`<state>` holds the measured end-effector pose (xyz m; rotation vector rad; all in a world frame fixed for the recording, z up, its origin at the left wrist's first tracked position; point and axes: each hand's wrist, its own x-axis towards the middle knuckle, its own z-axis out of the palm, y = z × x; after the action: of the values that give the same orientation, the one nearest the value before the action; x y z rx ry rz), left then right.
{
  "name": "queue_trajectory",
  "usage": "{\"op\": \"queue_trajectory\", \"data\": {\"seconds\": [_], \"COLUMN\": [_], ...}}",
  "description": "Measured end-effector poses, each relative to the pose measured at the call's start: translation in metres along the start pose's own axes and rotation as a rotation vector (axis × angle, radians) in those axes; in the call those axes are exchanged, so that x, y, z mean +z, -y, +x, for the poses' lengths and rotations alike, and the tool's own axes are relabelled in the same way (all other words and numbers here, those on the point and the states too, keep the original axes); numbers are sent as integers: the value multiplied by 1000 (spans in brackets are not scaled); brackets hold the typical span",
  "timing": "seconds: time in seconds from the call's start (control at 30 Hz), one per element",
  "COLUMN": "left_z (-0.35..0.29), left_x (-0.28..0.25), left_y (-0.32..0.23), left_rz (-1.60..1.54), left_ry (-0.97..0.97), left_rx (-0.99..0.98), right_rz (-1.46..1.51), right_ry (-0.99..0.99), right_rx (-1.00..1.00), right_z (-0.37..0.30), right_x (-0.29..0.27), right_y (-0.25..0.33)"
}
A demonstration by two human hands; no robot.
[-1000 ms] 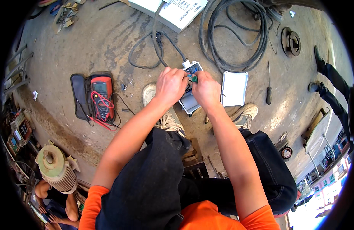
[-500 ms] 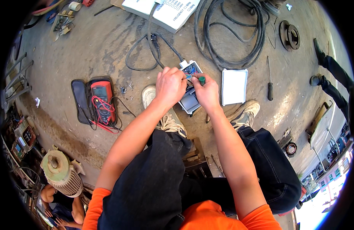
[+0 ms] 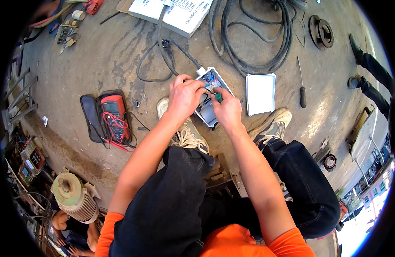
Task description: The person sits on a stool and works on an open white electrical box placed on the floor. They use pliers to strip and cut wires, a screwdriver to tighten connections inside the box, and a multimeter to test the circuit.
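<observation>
Between my shoes lies an open grey-white electrical box with blue wires and a pale terminal block inside. My right hand is closed round a small screwdriver with a green handle; its shaft points into the box toward the terminals. My left hand reaches over the box's left side, thumb and fingers pinched together near a thin dark wire. Its fingers hide what exactly they grip. Right of the box, the white lid lies flat on the floor.
A red multimeter in its black case lies at the left. Beyond the box are a coiled black cable and a white carton. A long screwdriver lies at the right. An electric motor stands lower left, near another person's arms.
My right hand and the green-handled screwdriver have shifted slightly left and nearer, and the handle is tilted differently. More of the box's inside shows. The whole view has shifted a little.
</observation>
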<state>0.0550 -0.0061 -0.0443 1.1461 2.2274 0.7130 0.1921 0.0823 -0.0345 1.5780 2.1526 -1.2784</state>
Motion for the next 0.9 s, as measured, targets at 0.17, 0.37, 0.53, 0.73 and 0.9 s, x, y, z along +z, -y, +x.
{"op": "queue_trajectory", "data": {"seconds": [0.17,0.37,0.53,0.73,0.9], "left_z": [1,0,0,-1,-2], "left_x": [2,7,4,5,7], "left_y": [2,3,-4,-3,3], "left_rz": [-34,111,203,238,197], "left_ry": [42,76,110,114,88], "left_rx": [-6,12,65,40,96], "right_rz": [-90,-271,-233,120,204], "right_ry": [64,167,133,-140,-299], "right_rx": [-257,-325,-323,-298,-432], "right_z": [-2,2,1,-8,-7], "right_x": [5,-7,-4,-37,-85], "right_y": [-18,-9,-19,5,21]}}
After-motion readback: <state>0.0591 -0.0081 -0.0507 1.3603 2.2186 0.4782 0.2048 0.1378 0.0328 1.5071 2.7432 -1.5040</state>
